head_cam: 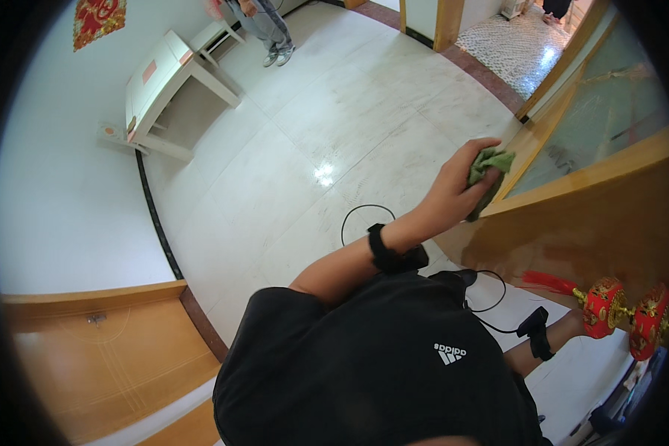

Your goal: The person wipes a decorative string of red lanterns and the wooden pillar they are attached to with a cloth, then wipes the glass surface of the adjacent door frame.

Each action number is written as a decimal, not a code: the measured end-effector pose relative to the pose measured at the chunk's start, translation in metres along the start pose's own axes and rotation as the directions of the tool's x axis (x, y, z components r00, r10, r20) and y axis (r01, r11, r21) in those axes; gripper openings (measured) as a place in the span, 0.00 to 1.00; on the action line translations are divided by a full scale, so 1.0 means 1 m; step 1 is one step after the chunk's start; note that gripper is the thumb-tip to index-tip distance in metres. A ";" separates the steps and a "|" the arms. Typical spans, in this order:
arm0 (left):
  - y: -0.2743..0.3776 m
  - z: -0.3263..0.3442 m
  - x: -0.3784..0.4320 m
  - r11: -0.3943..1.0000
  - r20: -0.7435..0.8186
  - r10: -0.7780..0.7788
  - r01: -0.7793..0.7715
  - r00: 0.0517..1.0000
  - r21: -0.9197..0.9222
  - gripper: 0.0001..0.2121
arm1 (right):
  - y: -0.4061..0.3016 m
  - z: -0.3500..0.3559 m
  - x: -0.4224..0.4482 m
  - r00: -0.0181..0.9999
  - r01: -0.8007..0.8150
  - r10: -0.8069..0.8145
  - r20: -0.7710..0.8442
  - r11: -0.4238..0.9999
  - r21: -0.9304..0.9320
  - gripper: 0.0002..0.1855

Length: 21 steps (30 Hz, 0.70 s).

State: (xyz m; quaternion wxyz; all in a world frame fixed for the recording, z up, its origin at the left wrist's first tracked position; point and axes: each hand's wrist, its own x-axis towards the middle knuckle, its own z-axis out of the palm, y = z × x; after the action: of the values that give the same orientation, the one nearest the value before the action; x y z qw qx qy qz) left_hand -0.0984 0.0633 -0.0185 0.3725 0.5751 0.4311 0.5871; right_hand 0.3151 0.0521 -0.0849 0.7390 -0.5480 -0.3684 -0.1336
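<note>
My left hand (468, 181) grips a crumpled green cloth (489, 167) beside the wood-framed glass panel (591, 131), close to its wooden edge. A black band with a small box (387, 251) is strapped round my left wrist. Lower right, my right forearm wears another black band and box; only the near part of my right hand (573, 323) shows, and its fingers are hidden behind a red and gold hanging ornament (605, 306) with a red tassel (549, 281). Black cables loop near both arms.
Pale floor tiles (290, 167) spread ahead. A white table (159, 83) stands by the left wall, with a white chair (206, 38) near it. A person (270, 33) stands beyond. A wooden door (111, 357) is lower left; a doorway with a patterned floor (513, 50) is upper right.
</note>
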 end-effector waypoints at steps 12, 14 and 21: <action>0.031 0.096 0.061 0.846 0.103 0.525 -0.506 0.845 -0.169 0.33 | 0.020 -0.016 0.004 0.996 0.061 -0.058 0.065 0.997 -0.056 0.26; 0.012 0.093 0.048 0.872 0.140 0.487 -0.469 0.862 -0.141 0.34 | 0.020 -0.018 0.006 0.995 0.073 -0.068 0.072 0.994 -0.077 0.27; -0.083 0.069 -0.008 0.962 0.337 0.185 -0.241 0.923 0.131 0.30 | 0.031 -0.017 -0.003 0.993 0.100 -0.090 0.078 0.987 -0.124 0.29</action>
State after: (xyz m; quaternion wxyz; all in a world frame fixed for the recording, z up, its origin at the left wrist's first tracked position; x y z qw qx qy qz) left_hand -0.0339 0.0903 -0.1010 0.3211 0.7362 0.3478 0.4837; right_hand 0.3382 0.0475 -0.1110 0.6816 -0.5804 -0.4111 -0.1721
